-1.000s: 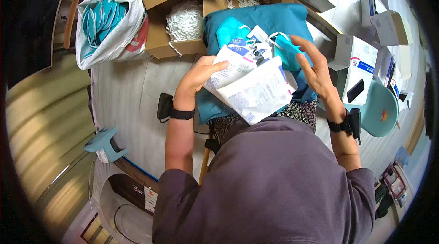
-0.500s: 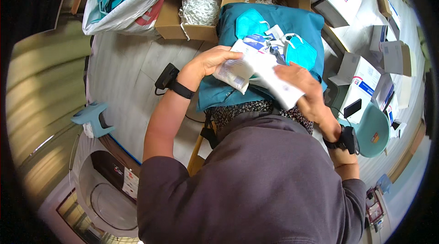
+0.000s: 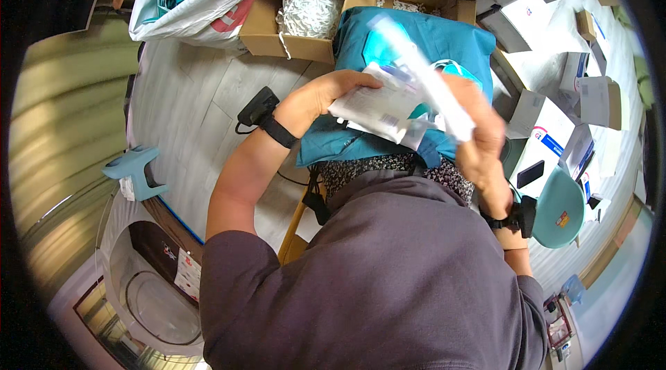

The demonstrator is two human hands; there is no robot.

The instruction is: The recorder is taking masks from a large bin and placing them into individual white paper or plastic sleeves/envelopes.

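Observation:
My left hand [image 3: 338, 92] is closed on white printed packets [image 3: 378, 107], thumb pressed on top. They lie over a teal cushion-like cloth bundle [image 3: 319, 153] on my lap. In my right hand [image 3: 483, 134] another white packet [image 3: 444, 103] is gripped; it is blurred by motion and slants up toward the far left, above the bundle. Behind it a bright teal face mask [image 3: 378, 47] is partly hidden. Part of a second teal mask [image 3: 459, 71] with white ear loops shows beyond my right hand. Where the packets overlap, I cannot tell how many there are.
At the far left a white bag [image 3: 194, 31] holds several teal masks. Beside it stands a cardboard box [image 3: 260, 33] with a heap of white elastic loops [image 3: 312, 12]. Several white cartons [image 3: 534, 120] lie at the right, near a teal stool [image 3: 560, 210] and a dark phone [image 3: 531, 173].
My right hand has swung its packet upward, so it now crosses in front of the masks. My left hand keeps its packets, now tilted a little. The whole view has shifted slightly.

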